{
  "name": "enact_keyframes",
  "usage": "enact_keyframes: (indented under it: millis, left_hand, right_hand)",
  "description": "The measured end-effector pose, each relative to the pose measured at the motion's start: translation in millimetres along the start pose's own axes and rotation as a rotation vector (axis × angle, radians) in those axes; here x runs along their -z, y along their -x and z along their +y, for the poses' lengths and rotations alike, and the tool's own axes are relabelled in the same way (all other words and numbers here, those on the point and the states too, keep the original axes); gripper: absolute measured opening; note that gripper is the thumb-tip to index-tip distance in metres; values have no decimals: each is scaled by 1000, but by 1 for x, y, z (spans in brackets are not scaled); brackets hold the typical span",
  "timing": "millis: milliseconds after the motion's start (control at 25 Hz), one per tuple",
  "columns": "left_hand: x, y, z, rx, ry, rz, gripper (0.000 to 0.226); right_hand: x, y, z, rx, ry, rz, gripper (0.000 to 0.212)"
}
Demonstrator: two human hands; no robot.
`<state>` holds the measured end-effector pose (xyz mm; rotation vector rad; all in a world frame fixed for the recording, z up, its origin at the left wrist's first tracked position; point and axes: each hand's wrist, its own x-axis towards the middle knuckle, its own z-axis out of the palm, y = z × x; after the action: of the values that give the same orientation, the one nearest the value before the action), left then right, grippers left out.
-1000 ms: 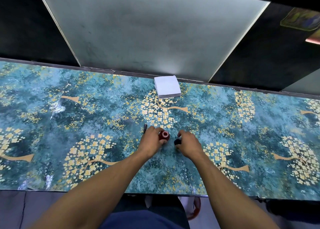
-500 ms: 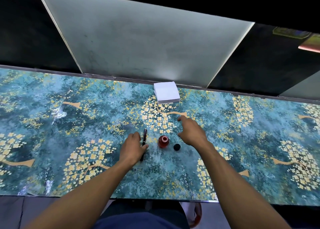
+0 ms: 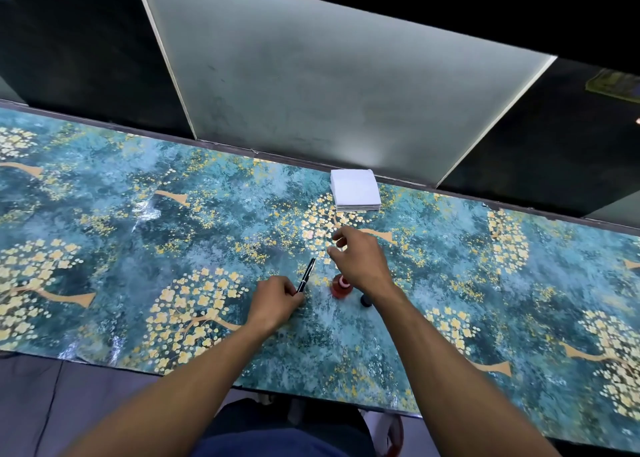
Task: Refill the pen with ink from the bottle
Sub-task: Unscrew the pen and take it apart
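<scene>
Left hand (image 3: 277, 306) curled around near end of black pen (image 3: 307, 279), gripping it low on the barrel; far end angled away and up toward the napkins, can't tell if lifted or resting on tabletop (image 3: 138, 249). Right hand (image 3: 360, 262) hovering past the ink bottle (image 3: 341, 286), fingers loosely curled, holding nothing, reaching toward the pen's far end. Bottle red, mouth uncapped, upright just right of the pen and partly under the right wrist; black cap (image 3: 365, 300) sitting just beside it on the right. Pen likely light, rigid, glossy, so slippery: best pinched at both ends, one hand on barrel, other on cap, pull or twist apart along its axis. Bottle small, probably glass and tippy with the mouth open: steady by the body, not the neck, before dipping. Main risk: right forearm directly over open bottle, easy to knock on the way back. Stack of white napkins (image 3: 355, 190) well apart at the far edge, against the wall panel. Plenty of bare surface left and right; near table edge close to the elbows.
</scene>
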<state>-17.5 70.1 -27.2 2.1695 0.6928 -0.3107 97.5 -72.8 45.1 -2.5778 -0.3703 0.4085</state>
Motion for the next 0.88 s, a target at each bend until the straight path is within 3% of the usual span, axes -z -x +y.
enact_keyframes:
  millis: [280,440,720,880]
  left_hand:
    - [22,37,3,-46,277,53,14]
    - [26,46,9,-56,306,103,11]
    - [32,49,11,-25,361,142,20]
    - [30,54,7,-28,321,127,19]
  right_hand:
    - [-14,-1,-21,-147,-180,-144,35]
    - [-19,4,-38,-167,-310,-246,24]
    - [-17,6,-52,-154,-383,-265,29]
    - [-15,3,-53,-169,-442,-157,35]
